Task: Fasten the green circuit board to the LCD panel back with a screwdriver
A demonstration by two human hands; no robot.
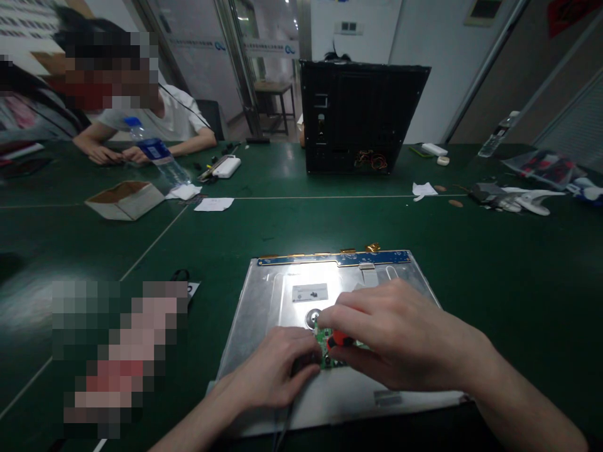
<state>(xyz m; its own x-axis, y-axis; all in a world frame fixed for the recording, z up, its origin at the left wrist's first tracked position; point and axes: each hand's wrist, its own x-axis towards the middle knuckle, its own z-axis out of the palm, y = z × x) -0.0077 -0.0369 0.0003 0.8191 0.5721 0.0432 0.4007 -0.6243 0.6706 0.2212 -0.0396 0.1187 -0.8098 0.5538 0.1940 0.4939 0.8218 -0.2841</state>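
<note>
A silver metal panel [264, 314] with a blue circuit strip [306, 258] along its far edge lies on the table in front of me. Near its middle is a small green circuit board [325, 339], partly covered by my hands. My right hand [396, 333] is closed around a red and black tool [340, 339] above the board; the tool's tip is hidden. At the board's left edge, my left hand [282, 364] has its fingers curled in, and whatever they hold is hidden. Dark cables [284, 420] run from beneath the left hand toward me.
A black monitor back [362, 113] stands upright on the green table [264, 226]. An open box [127, 202], a bottle [160, 154] and papers [214, 204] lie left; gloves [513, 198] and another bottle [499, 134] lie right. A person [174, 113] sits across at the left.
</note>
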